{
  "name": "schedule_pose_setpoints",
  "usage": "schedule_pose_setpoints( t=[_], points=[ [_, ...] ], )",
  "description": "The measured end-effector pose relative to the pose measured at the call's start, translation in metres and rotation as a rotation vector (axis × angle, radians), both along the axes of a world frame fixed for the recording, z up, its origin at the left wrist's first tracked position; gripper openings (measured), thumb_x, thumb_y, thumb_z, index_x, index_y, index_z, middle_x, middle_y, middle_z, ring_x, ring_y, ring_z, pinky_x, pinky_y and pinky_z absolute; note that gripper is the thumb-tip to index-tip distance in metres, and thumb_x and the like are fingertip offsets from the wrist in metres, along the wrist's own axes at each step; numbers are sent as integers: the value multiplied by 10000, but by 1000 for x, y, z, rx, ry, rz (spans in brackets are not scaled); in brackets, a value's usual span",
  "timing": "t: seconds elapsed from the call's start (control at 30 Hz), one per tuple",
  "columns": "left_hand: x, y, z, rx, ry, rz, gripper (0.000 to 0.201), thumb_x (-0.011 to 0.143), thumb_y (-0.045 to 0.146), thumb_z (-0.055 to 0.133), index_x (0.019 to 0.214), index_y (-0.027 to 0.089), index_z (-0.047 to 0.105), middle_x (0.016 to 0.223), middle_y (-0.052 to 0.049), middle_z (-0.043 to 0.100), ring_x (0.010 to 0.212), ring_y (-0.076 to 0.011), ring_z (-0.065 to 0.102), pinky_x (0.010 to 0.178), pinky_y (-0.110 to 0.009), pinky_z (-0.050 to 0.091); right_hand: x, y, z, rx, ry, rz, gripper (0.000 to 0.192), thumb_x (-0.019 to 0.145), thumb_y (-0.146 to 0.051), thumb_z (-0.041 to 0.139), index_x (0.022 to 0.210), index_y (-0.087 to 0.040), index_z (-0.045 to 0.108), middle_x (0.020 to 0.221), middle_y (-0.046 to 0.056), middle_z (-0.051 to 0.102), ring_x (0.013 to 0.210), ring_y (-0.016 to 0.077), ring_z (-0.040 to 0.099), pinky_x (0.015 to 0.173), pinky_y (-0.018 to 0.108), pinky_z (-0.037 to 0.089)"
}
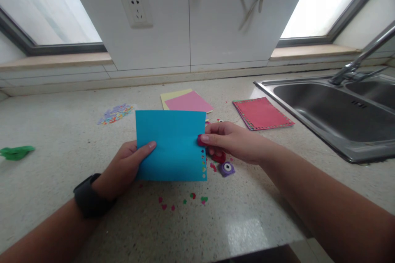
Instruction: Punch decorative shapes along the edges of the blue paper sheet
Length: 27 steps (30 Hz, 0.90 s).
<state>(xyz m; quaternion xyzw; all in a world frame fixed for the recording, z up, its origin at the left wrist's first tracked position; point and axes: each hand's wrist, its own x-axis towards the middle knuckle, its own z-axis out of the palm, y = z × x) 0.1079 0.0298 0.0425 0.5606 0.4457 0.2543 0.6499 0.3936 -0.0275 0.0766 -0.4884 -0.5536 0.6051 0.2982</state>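
Observation:
A sheet of blue paper (173, 144) is held up over the counter, with a column of small punched holes low along its right edge. My left hand (132, 160) grips its left side, thumb on the front face. At the right edge, my right hand (231, 139) is closed around a small red craft punch (202, 140), which sits over the paper's border. Part of that punch is hidden by my fingers and the sheet. Just below the right hand lie a purple craft punch (227, 168) and a red one (219, 157).
Pink paper (189, 100) lies on yellow paper behind the sheet. Punched red sheets (263, 114) are stacked beside the steel sink (308, 94). Paper cutouts (164, 206) dot the front; a confetti pile (117, 114) and green object (17, 153) lie left.

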Motion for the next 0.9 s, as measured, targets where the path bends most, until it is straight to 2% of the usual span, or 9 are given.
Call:
schedule_pose_setpoints(
  t=[0.3,0.47,0.67,0.9],
  points=[
    [3,-2,3,-35,-27,52,487,825,536,702,1136,160,707,1090,-92,754,887,-267,713,764,-356,595,-3,0,-2,-61,56,-42,382,867,-514,696,858,-155,566,673,-4,539,548,87,506,495,215,376],
    [5,-3,5,-61,-33,100,540,802,529,718,1184,149,681,1091,-100,753,938,-294,715,767,-381,605,-4,-1,-3,-61,51,-39,404,865,-539,690,864,-155,564,664,-4,534,539,88,492,481,222,356],
    [5,-4,5,-58,-58,76,527,811,519,713,1193,156,686,1111,-104,750,960,-304,715,800,-400,605,-5,-1,-5,-77,85,-48,411,851,-542,708,849,-159,560,661,-1,549,521,85,488,460,221,354],
    [5,-4,4,-67,-71,84,500,806,522,719,1162,171,709,1100,-98,754,960,-311,717,739,-387,618,-8,-1,-6,-82,89,-71,400,845,-521,718,819,-158,553,645,-3,551,508,84,492,450,219,364]
  ],
)
